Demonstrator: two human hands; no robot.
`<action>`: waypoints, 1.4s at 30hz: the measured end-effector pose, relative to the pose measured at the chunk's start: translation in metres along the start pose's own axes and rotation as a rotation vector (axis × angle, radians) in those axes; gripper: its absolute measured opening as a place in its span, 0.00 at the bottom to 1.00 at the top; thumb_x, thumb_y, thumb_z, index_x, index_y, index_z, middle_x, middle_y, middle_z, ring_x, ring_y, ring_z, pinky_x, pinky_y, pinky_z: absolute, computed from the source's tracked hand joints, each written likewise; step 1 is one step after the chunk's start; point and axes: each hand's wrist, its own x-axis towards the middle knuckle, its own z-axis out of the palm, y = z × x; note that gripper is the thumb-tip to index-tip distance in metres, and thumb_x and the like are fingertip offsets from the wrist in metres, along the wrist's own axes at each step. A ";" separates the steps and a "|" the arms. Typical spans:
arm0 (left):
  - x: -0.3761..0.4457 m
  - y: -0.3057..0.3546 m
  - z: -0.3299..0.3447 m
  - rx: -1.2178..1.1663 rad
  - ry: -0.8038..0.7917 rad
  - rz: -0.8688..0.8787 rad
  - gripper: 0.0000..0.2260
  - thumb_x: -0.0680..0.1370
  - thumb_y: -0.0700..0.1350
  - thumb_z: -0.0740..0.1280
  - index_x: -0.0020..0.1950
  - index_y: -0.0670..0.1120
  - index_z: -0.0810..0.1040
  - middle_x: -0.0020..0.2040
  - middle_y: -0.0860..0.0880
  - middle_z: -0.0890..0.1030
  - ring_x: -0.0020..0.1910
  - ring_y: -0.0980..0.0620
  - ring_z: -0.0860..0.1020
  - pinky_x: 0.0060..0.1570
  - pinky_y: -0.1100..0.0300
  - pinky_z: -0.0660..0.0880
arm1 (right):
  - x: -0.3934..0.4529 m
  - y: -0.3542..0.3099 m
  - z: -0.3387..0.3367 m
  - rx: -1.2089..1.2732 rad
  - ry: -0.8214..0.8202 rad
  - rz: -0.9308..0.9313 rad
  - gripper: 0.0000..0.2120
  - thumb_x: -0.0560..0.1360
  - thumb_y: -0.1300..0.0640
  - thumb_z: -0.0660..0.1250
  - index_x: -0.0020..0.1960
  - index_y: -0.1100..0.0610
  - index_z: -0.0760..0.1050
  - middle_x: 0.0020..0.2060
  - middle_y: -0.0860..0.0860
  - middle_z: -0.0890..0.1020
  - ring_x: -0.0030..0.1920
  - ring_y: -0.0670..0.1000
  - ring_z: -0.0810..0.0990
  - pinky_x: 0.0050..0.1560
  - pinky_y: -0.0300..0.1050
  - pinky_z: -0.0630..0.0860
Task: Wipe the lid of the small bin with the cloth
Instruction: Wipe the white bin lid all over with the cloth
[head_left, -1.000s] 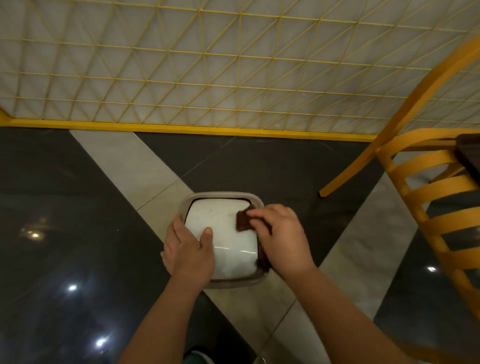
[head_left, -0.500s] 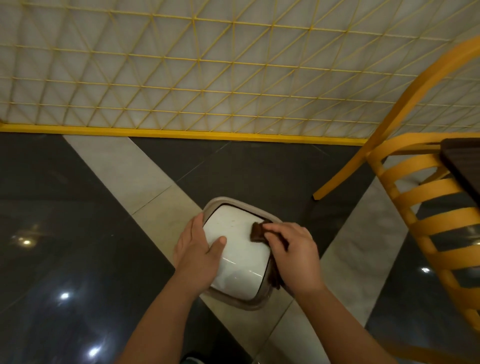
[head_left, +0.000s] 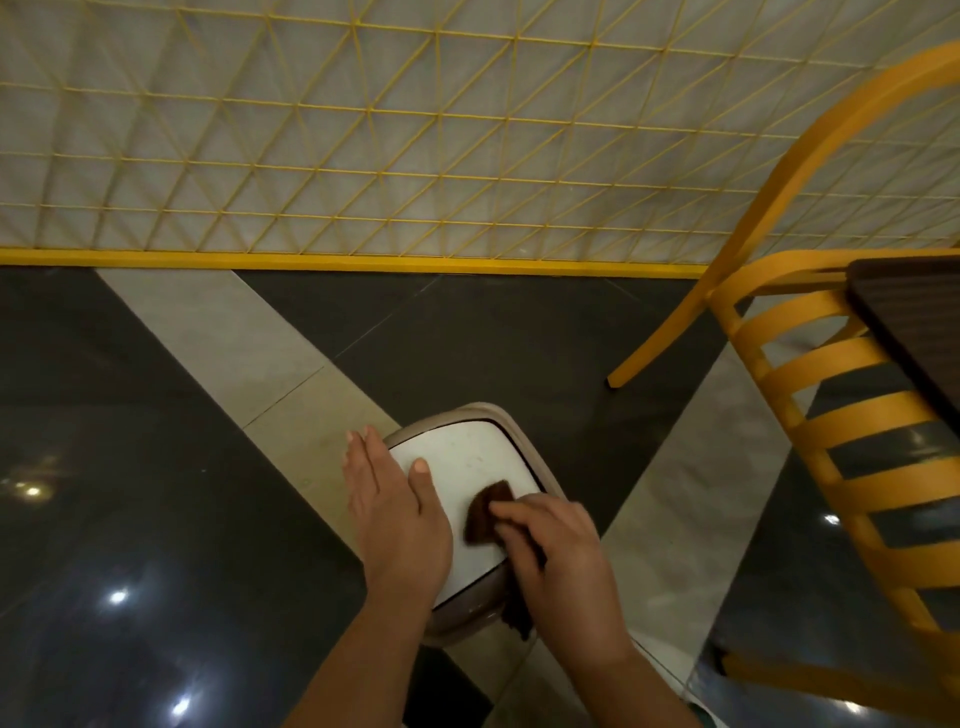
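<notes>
A small bin stands on the floor, seen from above, with a white lid set in a grey-brown rim. My left hand grips the bin's left edge, its thumb lying on the lid and its fingers down the outer side. My right hand holds a dark brown cloth and presses it on the lid's near right part. A tail of the cloth hangs over the rim under that hand. The lid's far half is uncovered.
A yellow slatted chair stands close on the right, one leg touching the floor beyond the bin. A dark tabletop corner overlaps the chair. A yellow wire-mesh wall panel runs across the back. The floor is glossy black and beige tile.
My right hand has drawn the cloth from the lid's far right corner toward me. The bin has turned slightly clockwise in view. My left hand keeps its hold on the left edge.
</notes>
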 end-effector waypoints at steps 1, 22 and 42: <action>-0.001 0.000 0.000 -0.004 0.005 0.008 0.27 0.82 0.51 0.50 0.78 0.47 0.44 0.79 0.50 0.44 0.77 0.53 0.43 0.73 0.57 0.43 | 0.007 0.008 -0.002 0.014 0.017 0.060 0.10 0.76 0.54 0.66 0.56 0.45 0.80 0.50 0.40 0.78 0.53 0.40 0.72 0.57 0.31 0.69; 0.008 -0.001 0.006 0.089 -0.027 0.112 0.26 0.81 0.54 0.47 0.78 0.50 0.47 0.79 0.51 0.48 0.77 0.53 0.46 0.75 0.53 0.48 | -0.029 0.006 0.003 0.124 0.162 0.150 0.14 0.73 0.56 0.71 0.52 0.38 0.77 0.48 0.32 0.75 0.53 0.40 0.75 0.57 0.37 0.73; -0.014 0.000 -0.002 0.024 0.012 -0.004 0.26 0.81 0.55 0.46 0.78 0.49 0.48 0.78 0.50 0.51 0.76 0.50 0.51 0.72 0.53 0.51 | -0.008 0.042 -0.017 0.244 0.191 0.457 0.14 0.78 0.58 0.65 0.60 0.43 0.76 0.51 0.41 0.77 0.50 0.37 0.74 0.56 0.29 0.70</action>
